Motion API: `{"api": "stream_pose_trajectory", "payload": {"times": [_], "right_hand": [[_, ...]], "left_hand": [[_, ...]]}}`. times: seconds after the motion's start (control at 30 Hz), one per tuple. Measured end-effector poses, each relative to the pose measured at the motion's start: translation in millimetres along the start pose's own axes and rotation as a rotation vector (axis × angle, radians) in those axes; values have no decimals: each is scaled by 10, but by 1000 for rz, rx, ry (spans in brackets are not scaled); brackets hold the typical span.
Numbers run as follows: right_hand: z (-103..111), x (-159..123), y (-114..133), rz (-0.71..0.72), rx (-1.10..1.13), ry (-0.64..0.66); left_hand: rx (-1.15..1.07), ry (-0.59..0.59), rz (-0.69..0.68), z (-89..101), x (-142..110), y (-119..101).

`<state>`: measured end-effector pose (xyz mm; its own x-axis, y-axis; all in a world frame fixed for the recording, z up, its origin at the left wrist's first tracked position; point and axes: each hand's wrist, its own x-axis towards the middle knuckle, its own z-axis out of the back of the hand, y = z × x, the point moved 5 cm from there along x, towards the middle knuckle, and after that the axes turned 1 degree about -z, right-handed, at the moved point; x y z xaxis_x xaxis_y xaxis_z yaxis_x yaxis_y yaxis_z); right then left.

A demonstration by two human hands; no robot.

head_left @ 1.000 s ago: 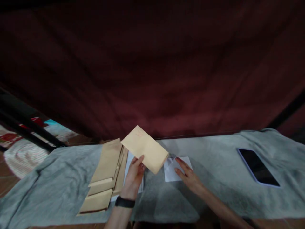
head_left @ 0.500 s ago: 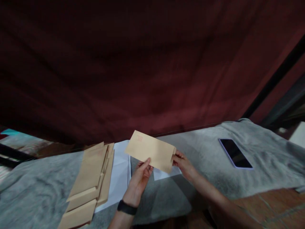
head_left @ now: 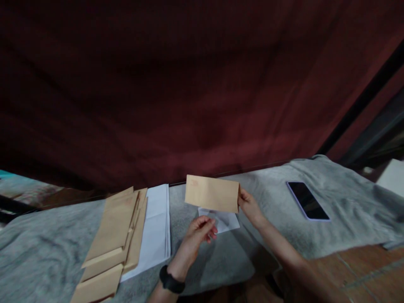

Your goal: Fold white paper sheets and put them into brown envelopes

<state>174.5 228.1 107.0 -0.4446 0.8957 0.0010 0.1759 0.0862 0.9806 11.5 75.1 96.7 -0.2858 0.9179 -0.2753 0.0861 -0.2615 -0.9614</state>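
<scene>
A tan paper envelope (head_left: 213,194) is held up by my right hand (head_left: 251,206), which pinches its right end where the flap is folded. Faint reddish print shows at the envelope's upper left corner. My left hand (head_left: 200,231) is below the envelope and apart from it, its fingers loosely curled with nothing between them. A black band circles the left wrist. Under the envelope, partly hidden by it, a small white sheet (head_left: 227,223) lies on the grey cloth.
Several tan envelopes (head_left: 113,227) lie overlapped on the left, partly over a stack of white paper (head_left: 157,223). On the right rests a phone (head_left: 308,201) with a lilac edge. Grey plush cloth (head_left: 277,235) covers the surface, and a dark red curtain (head_left: 202,92) hangs behind.
My left hand has let go of the envelope and is now below it. In my right hand, the envelope has turned more level and shifted right.
</scene>
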Motion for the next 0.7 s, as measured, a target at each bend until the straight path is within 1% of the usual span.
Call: {"api": "stream_pose_trajectory", "payload": {"times": [0.07,0.13,0.17,0.2,0.27,0.37,0.5,0.6,0.7], "right_hand": [[48,-16,70,7,-51,3],[31,-61,124,-8,-79,91],[4,-91,139,-22,-86,157],[-26,-122,146,-35,-92,221],[-85,-176,133,-57,-101,331],[-142,-214,65,-83,-120,432],[-171,-222,-15,-128,-123,521],[-160,-214,-8,-127,-114,523],[-152,-190,-21,-120,-115,514]], "left_hand": [[384,-72,-310,-9,-55,-212],[761,-154,-617,-55,-154,-430],[926,-172,-721,-88,-197,-503],[1071,-175,-781,-117,-224,-548],[1285,-180,-810,-142,-239,-579],[1437,-151,-765,-136,-213,-528],[1455,-92,-695,-86,-158,-400],[1435,-73,-675,-49,-131,-370],[1441,-104,-702,-27,-132,-421]]}}
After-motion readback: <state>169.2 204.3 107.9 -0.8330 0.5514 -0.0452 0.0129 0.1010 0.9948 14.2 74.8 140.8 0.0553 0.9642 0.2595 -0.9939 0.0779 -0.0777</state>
